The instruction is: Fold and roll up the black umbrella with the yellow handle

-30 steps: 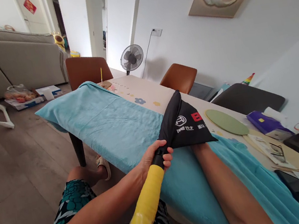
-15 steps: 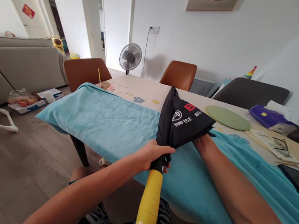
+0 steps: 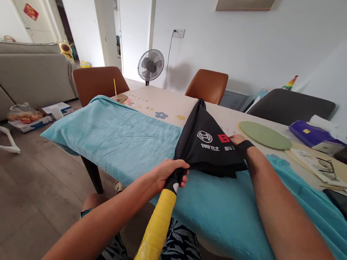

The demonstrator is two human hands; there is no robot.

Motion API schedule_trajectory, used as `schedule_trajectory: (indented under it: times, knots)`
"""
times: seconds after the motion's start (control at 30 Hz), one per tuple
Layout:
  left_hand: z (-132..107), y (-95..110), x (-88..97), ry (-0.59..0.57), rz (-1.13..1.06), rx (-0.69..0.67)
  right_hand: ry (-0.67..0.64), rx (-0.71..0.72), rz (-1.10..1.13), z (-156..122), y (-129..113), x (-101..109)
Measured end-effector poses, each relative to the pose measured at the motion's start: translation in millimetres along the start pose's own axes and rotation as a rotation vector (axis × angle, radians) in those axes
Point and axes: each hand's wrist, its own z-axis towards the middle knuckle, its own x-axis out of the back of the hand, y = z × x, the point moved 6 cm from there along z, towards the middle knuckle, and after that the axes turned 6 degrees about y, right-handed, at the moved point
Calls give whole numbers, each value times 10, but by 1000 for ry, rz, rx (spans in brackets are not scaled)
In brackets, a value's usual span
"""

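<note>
A seated person holds what looks to be a black umbrella (image 3: 210,159) over the near long edge of a bench (image 3: 169,104), its yellow handle (image 3: 154,242) slanting past that edge above the lap. The left hand (image 3: 171,172) is closed round the dark neck between handle and fabric, thumb on top, apparently to steady the shaft. The right hand (image 3: 242,141) is at the fabric's outer side, seemingly to keep the logo-printed panel spread; its fingers are partly hidden, so their grip cannot be told. A blue towel (image 3: 122,143) drapes the near edge, perhaps to cover it.
</note>
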Motion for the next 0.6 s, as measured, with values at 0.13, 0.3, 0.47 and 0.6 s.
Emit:
schedule_trajectory:
  times: [0.13, 0.3, 0.47, 0.6]
  knots:
    - [-21, -13, 24, -89, -135, 77, 200, -140, -28, 159, 168, 370]
    - [-46, -7, 37, -135, -221, 103, 297, 26, 212, 86, -110, 426]
    - [-58, -4, 29, -133, -233, 93, -47, 18, 28, -68, -286, -195]
    - [-64, 0, 39, -136, -232, 84, -57, 52, -125, -112, -259, -390]
